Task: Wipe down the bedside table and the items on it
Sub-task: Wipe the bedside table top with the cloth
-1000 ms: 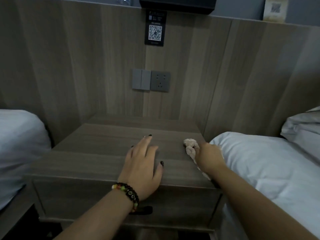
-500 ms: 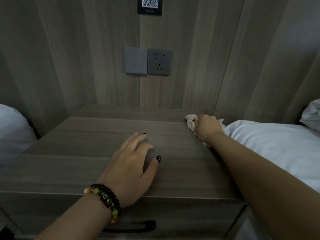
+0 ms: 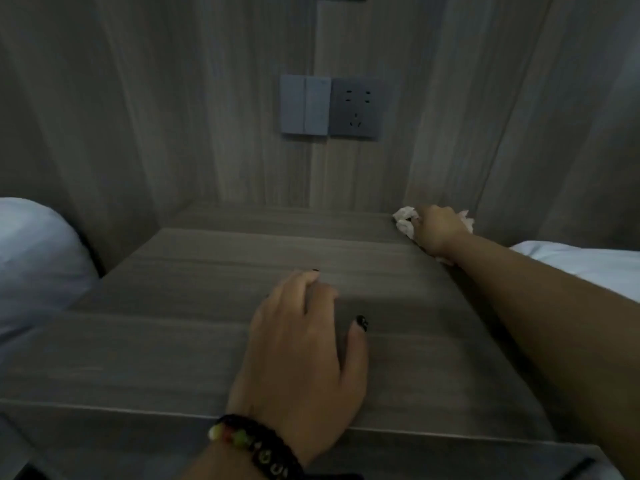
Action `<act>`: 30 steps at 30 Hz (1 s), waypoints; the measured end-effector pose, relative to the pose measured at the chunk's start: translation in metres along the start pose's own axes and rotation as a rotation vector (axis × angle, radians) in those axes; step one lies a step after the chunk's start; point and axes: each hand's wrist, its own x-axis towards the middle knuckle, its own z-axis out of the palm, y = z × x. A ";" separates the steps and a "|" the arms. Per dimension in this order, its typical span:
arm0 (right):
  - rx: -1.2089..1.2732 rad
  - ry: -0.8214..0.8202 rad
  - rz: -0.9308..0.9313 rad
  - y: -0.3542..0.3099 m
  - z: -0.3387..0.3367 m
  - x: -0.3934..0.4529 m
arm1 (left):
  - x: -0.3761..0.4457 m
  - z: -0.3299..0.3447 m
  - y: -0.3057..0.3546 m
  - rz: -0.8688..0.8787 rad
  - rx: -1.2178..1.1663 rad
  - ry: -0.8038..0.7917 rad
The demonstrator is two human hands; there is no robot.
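Observation:
The wood-grain bedside table point(image 3: 194, 341) fills the lower half of the view. My left hand point(image 3: 304, 358) rests flat on its top near the front edge, fingers relaxed, a beaded bracelet on the wrist. My right hand point(image 3: 436, 230) is at the table's far right corner, against the wall panel, and grips a crumpled white cloth point(image 3: 403, 220) that touches the tabletop. Part of the cloth sticks out behind the hand.
A wood-panelled wall stands behind the table, with a grey switch point(image 3: 304, 103) and a dark socket point(image 3: 356, 107). White bedding lies at the left point(image 3: 34, 258) and at the right point(image 3: 588, 265), close to the table's sides.
My right hand has slid the cloth along the table's right edge from mid-depth to the back corner. The camera has moved closer and lower. My left hand has stayed on the tabletop.

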 end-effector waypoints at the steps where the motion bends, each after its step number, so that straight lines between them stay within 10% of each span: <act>1: -0.018 0.011 -0.025 -0.003 0.000 -0.002 | 0.000 0.000 0.001 -0.021 0.013 -0.007; 18: 0.149 -0.061 -0.565 -0.032 -0.037 -0.216 | -0.010 -0.033 -0.008 -0.170 -0.045 0.122; 30: 0.040 0.069 -0.207 -0.043 -0.009 -0.106 | -0.009 -0.055 -0.076 -0.166 0.024 0.038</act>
